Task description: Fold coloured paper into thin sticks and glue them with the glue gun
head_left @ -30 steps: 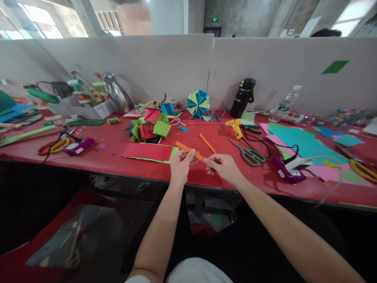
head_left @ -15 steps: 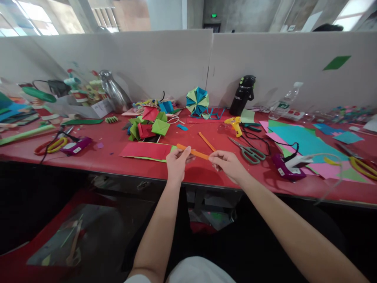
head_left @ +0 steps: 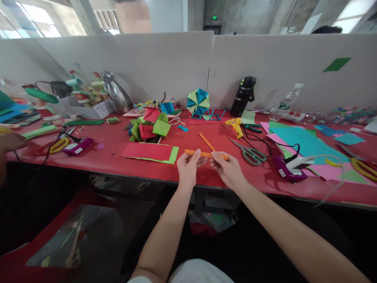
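Both hands pinch one narrow orange paper strip [head_left: 203, 153], held nearly level above the front of the red table [head_left: 165, 169]. My left hand [head_left: 188, 165] grips it near its left end between thumb and fingers. My right hand [head_left: 226, 167] has thumb and fingers closed on its right part. Just behind the hands, a second orange strip [head_left: 206, 141] lies slanting on the table. Left of my left hand is a stack of red paper [head_left: 147, 151] with light green paper [head_left: 173, 155] under it.
Scissors [head_left: 250, 153] and a yellow glue gun [head_left: 235, 126] lie right of the hands. Folded paper pieces [head_left: 151, 125], a paper wheel [head_left: 198, 103] and a black bottle [head_left: 243, 96] stand behind. Purple power sockets [head_left: 78, 146] sit left. Another person's hand [head_left: 11, 141] shows at the left edge.
My left hand has slid right, closer to my right hand, and the strip now reaches past my right fingers. Another person's hand has appeared at the left edge.
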A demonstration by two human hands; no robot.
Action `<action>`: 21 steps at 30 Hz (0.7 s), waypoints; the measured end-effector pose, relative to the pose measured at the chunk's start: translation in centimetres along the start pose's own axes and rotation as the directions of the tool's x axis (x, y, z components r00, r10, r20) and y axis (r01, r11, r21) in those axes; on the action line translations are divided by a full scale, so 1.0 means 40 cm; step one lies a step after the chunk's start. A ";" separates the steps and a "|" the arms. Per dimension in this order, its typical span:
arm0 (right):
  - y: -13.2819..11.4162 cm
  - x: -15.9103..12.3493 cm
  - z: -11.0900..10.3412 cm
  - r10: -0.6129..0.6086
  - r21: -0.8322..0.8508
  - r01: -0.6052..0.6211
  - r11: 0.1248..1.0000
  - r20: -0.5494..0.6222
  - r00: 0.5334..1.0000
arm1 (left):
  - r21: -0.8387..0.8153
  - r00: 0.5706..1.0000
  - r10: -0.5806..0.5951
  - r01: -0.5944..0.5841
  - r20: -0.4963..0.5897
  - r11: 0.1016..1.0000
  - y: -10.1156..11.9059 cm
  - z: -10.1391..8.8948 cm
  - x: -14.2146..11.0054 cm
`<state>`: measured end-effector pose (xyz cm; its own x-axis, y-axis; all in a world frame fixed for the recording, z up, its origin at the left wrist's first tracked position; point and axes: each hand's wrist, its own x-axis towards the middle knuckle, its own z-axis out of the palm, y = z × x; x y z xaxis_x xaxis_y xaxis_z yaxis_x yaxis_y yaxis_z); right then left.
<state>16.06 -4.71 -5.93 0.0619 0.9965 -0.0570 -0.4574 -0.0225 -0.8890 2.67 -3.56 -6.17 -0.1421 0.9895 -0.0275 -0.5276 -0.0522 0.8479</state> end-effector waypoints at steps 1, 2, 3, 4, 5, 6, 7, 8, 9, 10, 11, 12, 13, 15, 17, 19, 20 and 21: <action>-0.003 0.002 -0.002 0.000 -0.035 0.000 0.999 0.004 1.000 | 0.003 1.000 0.030 -0.030 0.006 1.000 -0.003 -0.002 0.001; -0.006 0.003 -0.003 0.005 -0.071 -0.004 0.997 0.009 1.000 | 0.011 0.998 0.059 -0.060 0.012 0.998 -0.006 -0.005 0.004; -0.010 0.004 -0.003 0.014 -0.103 -0.012 0.995 0.016 1.000 | 0.023 0.996 0.084 -0.084 0.017 0.996 -0.008 -0.008 0.007; -0.013 0.005 -0.004 0.021 -0.128 -0.018 0.992 0.022 1.000 | 0.036 0.995 0.100 -0.100 0.020 0.994 -0.010 -0.011 0.012; -0.015 0.006 -0.004 0.027 -0.146 -0.022 0.989 0.028 0.999 | 0.048 0.994 0.108 -0.109 0.022 0.993 -0.011 -0.014 0.017; -0.016 0.006 -0.004 0.034 -0.156 -0.028 0.987 0.036 0.999 | 0.059 0.993 0.115 -0.116 0.023 0.991 -0.011 -0.018 0.022; -0.016 0.006 -0.005 0.045 -0.163 -0.036 0.986 0.051 0.998 | 0.069 0.993 0.118 -0.119 0.023 0.990 -0.009 -0.021 0.026; -0.015 0.004 -0.006 0.066 -0.170 -0.052 0.984 0.079 0.995 | 0.075 0.993 0.118 -0.119 0.022 0.990 -0.006 -0.025 0.030; -0.014 0.002 -0.006 0.098 -0.181 -0.076 0.981 0.116 0.988 | 0.078 0.993 0.112 -0.114 0.023 0.990 -0.003 -0.029 0.034; -0.011 0.000 -0.007 0.136 -0.195 -0.105 0.975 0.154 0.979 | 0.080 0.994 0.104 -0.105 0.026 0.991 0.001 -0.032 0.035; -0.009 -0.004 -0.007 0.172 -0.213 -0.131 0.968 0.187 0.967 | 0.081 0.995 0.094 -0.096 0.034 0.992 0.005 -0.036 0.036; -0.007 -0.008 -0.006 0.198 -0.232 -0.148 0.961 0.208 0.958 | 0.083 0.995 0.081 -0.085 0.050 0.993 0.009 -0.039 0.035; -0.006 -0.012 -0.005 0.214 -0.253 -0.156 0.955 0.217 0.952 | 0.088 0.995 0.066 -0.072 0.074 0.994 0.011 -0.041 0.034; -0.006 -0.020 -0.004 0.218 -0.294 -0.151 0.944 0.211 0.953 | 0.111 0.991 0.031 -0.045 0.130 0.993 0.013 -0.044 0.031; -0.007 -0.024 -0.003 0.216 -0.340 -0.141 0.930 0.196 0.956 | 0.129 0.988 0.014 -0.034 0.152 0.991 0.011 -0.045 0.030; -0.008 -0.025 -0.005 0.219 -0.391 -0.134 0.910 0.181 0.959 | 0.128 0.991 0.028 -0.045 0.130 0.991 0.007 -0.046 0.032; -0.008 -0.025 -0.007 0.221 -0.412 -0.130 0.902 0.180 0.959 | 0.123 0.993 0.040 -0.053 0.111 0.991 0.005 -0.047 0.034; -0.008 -0.025 -0.008 0.220 -0.426 -0.122 0.897 0.187 0.957 | 0.117 0.994 0.050 -0.061 0.092 0.991 0.005 -0.047 0.036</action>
<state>16.43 -5.72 -5.73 -0.2076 0.9642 -0.1648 -0.0401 -0.1767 -0.9834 0.78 -2.39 -7.04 -0.0906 0.9938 0.0638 -0.4162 -0.0960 0.9042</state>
